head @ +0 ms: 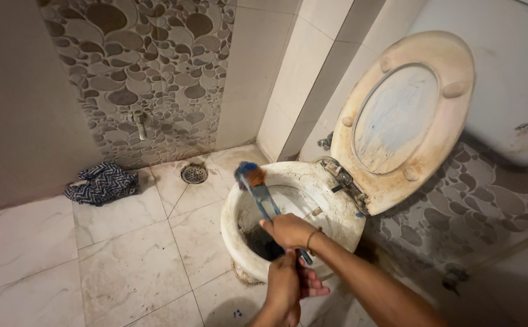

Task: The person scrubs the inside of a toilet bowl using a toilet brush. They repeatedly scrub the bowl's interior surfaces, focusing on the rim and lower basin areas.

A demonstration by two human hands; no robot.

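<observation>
A dirty white toilet bowl (235, 212) stands on the tiled floor, with its stained seat and lid (404, 118) raised against the cistern (512, 85). A long blue-handled brush (257, 189) points up and away from me, its blue and brown head above the bowl's far-left rim. My right hand (289, 231), a thin bracelet on the wrist, grips the handle at its middle over the bowl. My left hand (287, 287) holds the handle's lower end, just in front of the bowl.
A round floor drain (194, 174) sits near the wall. A crumpled blue and white cloth (102, 183) lies on the floor at the left. A metal tap (138, 123) sticks out of the pebble-patterned wall, and a small valve (325, 143) is behind the bowl.
</observation>
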